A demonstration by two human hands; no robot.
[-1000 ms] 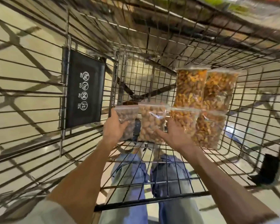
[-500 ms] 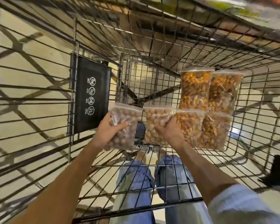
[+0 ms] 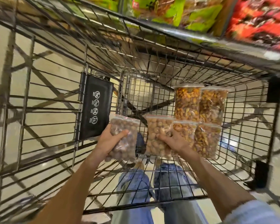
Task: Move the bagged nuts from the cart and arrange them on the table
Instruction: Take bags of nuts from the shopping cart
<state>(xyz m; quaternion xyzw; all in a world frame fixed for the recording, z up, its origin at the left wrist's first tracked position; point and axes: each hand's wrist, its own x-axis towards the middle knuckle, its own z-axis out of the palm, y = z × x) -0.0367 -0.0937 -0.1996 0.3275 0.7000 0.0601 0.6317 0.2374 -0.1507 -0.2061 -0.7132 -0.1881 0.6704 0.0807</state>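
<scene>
Inside the wire cart (image 3: 192, 160), my left hand (image 3: 109, 139) grips a clear zip bag of dark brown nuts (image 3: 125, 149) and holds it off the cart floor. My right hand (image 3: 174, 142) is closed on a bag of pale tan nuts (image 3: 155, 136) beside it. Several bags of orange-yellow nuts lie to the right: two at the back (image 3: 187, 102) (image 3: 212, 105) and two in front (image 3: 184, 130) (image 3: 206, 141), the front left one partly behind my right hand.
A black plastic child-seat flap (image 3: 94, 107) with white icons hangs on the cart's left wall. Beyond the cart's far rim is a metal shelf edge (image 3: 200, 41) with green and red snack packets (image 3: 257, 18). My jeans-clad legs (image 3: 152, 191) show through the cart floor.
Both hands have lifted their bags slightly toward me. My head has tilted up, bringing the shelf and snack packets into view.
</scene>
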